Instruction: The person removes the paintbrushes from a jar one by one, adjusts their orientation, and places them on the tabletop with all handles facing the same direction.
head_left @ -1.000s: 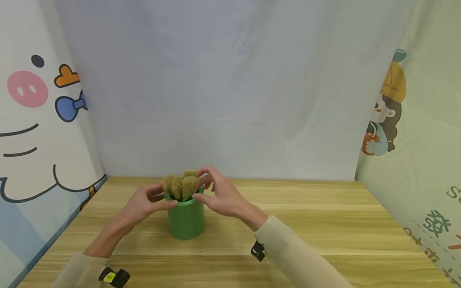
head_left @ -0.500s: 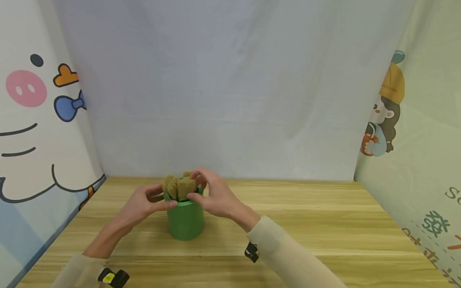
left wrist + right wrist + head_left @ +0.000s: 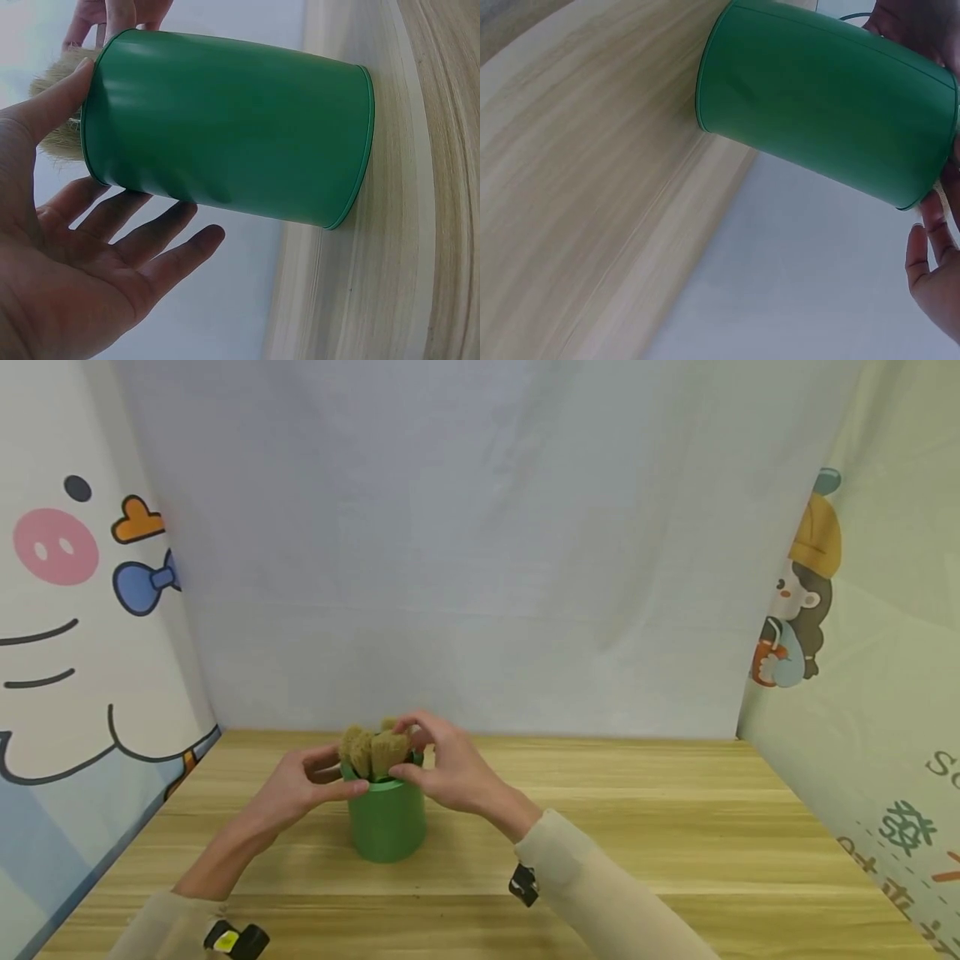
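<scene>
A green cylindrical pot (image 3: 387,822) stands upright on the wooden table. Several brushes (image 3: 362,752) poke out of its top, tan bristles upward; their lower parts are hidden inside. My left hand (image 3: 292,785) holds the pot near its rim, the thumb at the front edge; in the left wrist view, fingers (image 3: 154,232) touch its side. Over the rim's right side, my right hand (image 3: 453,768) pinches the bristly head of one brush (image 3: 388,752) between thumb and fingers. The right wrist view shows the pot's green wall (image 3: 825,90) but hides the brushes.
The wooden table (image 3: 600,827) extends right and toward me. A plain pale curtain (image 3: 480,543) hangs behind it. Cartoon-printed cloths stand at left (image 3: 90,610) and right (image 3: 862,693).
My right hand has shifted slightly left, its thumb now over the front brush head, which has turned or moved a little. The left hand stays on the pot.
</scene>
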